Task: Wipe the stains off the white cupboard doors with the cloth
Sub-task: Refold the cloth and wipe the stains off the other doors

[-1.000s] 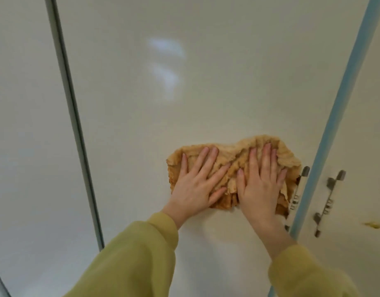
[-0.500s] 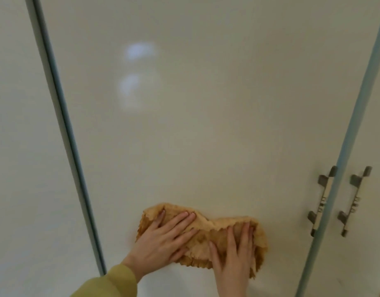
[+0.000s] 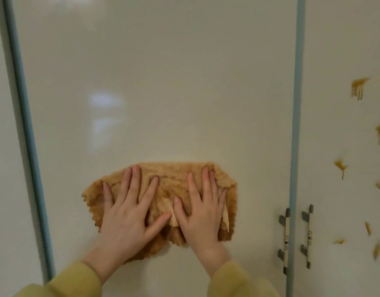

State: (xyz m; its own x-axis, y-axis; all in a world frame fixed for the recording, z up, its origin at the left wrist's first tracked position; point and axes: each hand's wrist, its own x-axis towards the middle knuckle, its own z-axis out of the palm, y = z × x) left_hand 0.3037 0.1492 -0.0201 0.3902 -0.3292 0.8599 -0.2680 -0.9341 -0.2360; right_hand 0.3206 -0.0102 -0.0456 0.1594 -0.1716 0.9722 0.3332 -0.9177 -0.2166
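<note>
A tan, crumpled cloth (image 3: 169, 179) lies spread flat against the middle white cupboard door (image 3: 163, 82). My left hand (image 3: 127, 217) presses on its left half with fingers splayed. My right hand (image 3: 200, 213) presses on its right half, also flat. The cloth's lower edge is hidden under my palms. The middle door looks clean around the cloth. The right white door (image 3: 339, 50) carries several orange stains, one at the top (image 3: 358, 85), one mid-height (image 3: 340, 166) and smaller ones lower down (image 3: 376, 250).
Two metal handles (image 3: 285, 239) (image 3: 307, 234) flank the blue-grey gap (image 3: 296, 125) between the middle and right doors. Another gap (image 3: 24, 125) separates the middle door from the left door (image 3: 2, 168). Yellow-green sleeves (image 3: 73, 281) cover both my forearms.
Both hands slid the cloth from beside the handle down and left, and now it sits back up nearer the door's middle. The view has shifted right, revealing the stained right door.
</note>
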